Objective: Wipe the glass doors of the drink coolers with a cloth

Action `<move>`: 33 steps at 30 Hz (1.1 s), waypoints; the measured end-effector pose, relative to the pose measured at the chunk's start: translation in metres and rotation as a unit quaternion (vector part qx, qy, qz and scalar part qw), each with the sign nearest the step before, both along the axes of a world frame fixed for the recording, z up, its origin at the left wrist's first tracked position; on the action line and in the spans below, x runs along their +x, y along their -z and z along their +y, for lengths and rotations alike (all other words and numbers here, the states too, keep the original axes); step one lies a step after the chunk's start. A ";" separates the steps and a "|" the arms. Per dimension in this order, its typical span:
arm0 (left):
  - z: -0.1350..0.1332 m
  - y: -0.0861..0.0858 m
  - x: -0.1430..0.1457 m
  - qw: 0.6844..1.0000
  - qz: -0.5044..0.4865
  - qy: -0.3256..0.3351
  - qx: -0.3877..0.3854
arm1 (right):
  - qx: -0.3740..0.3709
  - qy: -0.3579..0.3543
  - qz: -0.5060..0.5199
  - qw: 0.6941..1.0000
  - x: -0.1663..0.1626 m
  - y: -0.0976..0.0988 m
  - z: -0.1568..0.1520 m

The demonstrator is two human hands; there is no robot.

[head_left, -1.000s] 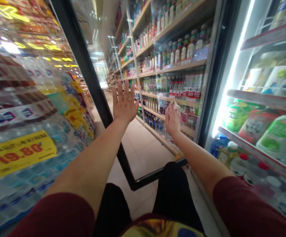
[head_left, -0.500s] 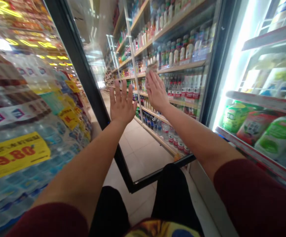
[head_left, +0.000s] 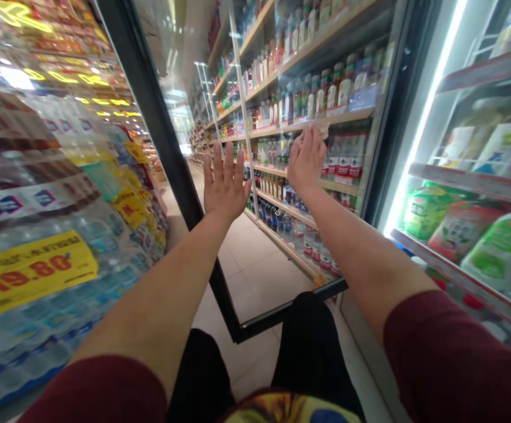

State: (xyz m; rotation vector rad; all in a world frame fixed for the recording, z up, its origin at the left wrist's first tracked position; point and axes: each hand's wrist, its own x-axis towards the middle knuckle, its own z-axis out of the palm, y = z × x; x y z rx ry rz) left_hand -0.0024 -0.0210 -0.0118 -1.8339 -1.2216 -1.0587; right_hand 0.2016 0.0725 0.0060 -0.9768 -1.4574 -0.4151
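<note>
In front of me a glass door point(head_left: 255, 299) in a black frame stands swung out from a lit refrigerator. My left hand point(head_left: 225, 187) lies flat against the glass near the frame's left side, fingers spread and holding nothing. Higher up and to the right, my right hand point(head_left: 307, 161) has its fingers bent over a pale, crumpled cloth point(head_left: 323, 129) at the glass. Most of the cloth is hidden behind the fingers; only a bit shows beyond the fingertips.
Through the glass, shelves of bottles point(head_left: 326, 94) line an aisle. On my right the refrigerator shelf point(head_left: 480, 182) holds drinks and green and red packages. To my left rise stacked bottle packs point(head_left: 22, 176) with a yellow price sign point(head_left: 35, 270). Tiled floor point(head_left: 255, 258) lies beyond the door.
My right hand has slid right and slightly down across the glass with the cloth, its fingers now more bent. My left hand stays flat on the pane; the view has shifted slightly.
</note>
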 end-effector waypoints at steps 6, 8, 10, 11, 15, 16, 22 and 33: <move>0.002 0.001 -0.002 1.000 0.008 -0.001 -0.004 | -0.013 -0.013 -0.109 0.994 -0.001 0.008 -0.008; 0.002 0.001 -0.002 1.000 0.003 0.000 -0.010 | -0.045 0.016 -0.015 0.999 0.001 0.006 -0.008; 0.003 0.001 -0.002 1.000 0.001 0.000 -0.015 | -0.047 0.014 -0.011 0.999 0.002 0.003 -0.007; 0.004 0.001 -0.002 1.000 0.002 -0.001 -0.015 | -0.035 0.000 -0.052 0.998 0.002 0.002 -0.008; 0.005 0.001 -0.003 1.000 0.005 -0.002 -0.014 | 0.001 -0.036 -0.171 0.985 -0.003 -0.003 -0.005; 0.006 0.001 -0.003 1.000 0.007 -0.004 -0.015 | -0.012 -0.024 -0.132 0.991 -0.003 -0.004 -0.002; 0.006 0.001 -0.002 1.000 -0.003 -0.001 -0.011 | 0.001 -0.014 -0.085 0.996 -0.003 -0.005 0.007; 0.003 0.000 -0.002 1.000 0.005 0.005 -0.012 | 0.012 -0.001 -0.161 0.987 0.004 0.011 0.003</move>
